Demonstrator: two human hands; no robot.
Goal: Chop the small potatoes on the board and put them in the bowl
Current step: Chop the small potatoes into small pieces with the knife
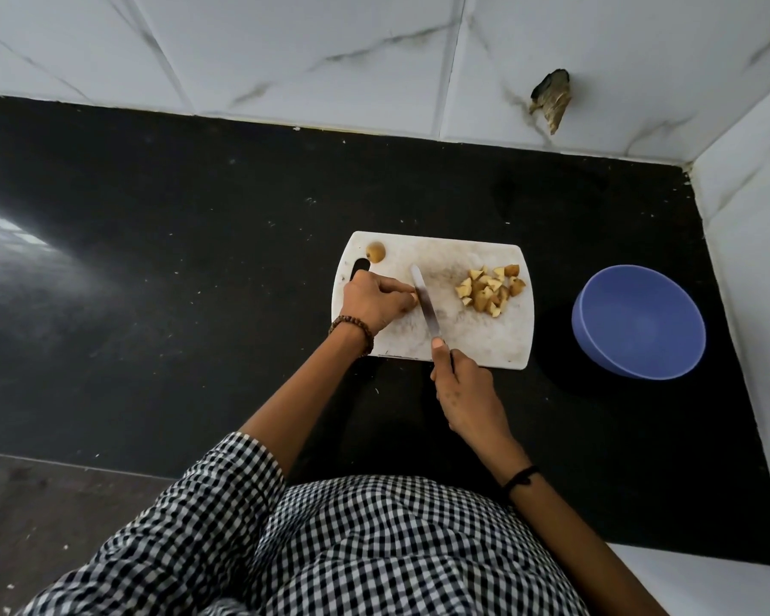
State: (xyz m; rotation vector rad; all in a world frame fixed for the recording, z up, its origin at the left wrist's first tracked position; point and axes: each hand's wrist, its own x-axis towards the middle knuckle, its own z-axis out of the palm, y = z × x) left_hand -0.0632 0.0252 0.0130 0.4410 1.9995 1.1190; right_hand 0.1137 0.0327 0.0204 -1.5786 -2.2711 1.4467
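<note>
A white cutting board (472,335) lies on the black counter. My left hand (374,300) holds a small potato piece (413,297) against the board; most of it is hidden under my fingers. My right hand (463,389) grips the handle of a knife (425,304), whose blade rests right beside my left fingertips. A pile of chopped potato pieces (490,289) sits on the right part of the board. One whole small potato (375,252) lies at the board's far left corner. The blue bowl (639,322) stands to the right of the board and looks empty.
The black counter (174,260) stretches wide to the left. White marble-tiled walls (330,51) close it off at the back and on the right, close behind the bowl. A damaged spot (552,100) marks the back wall.
</note>
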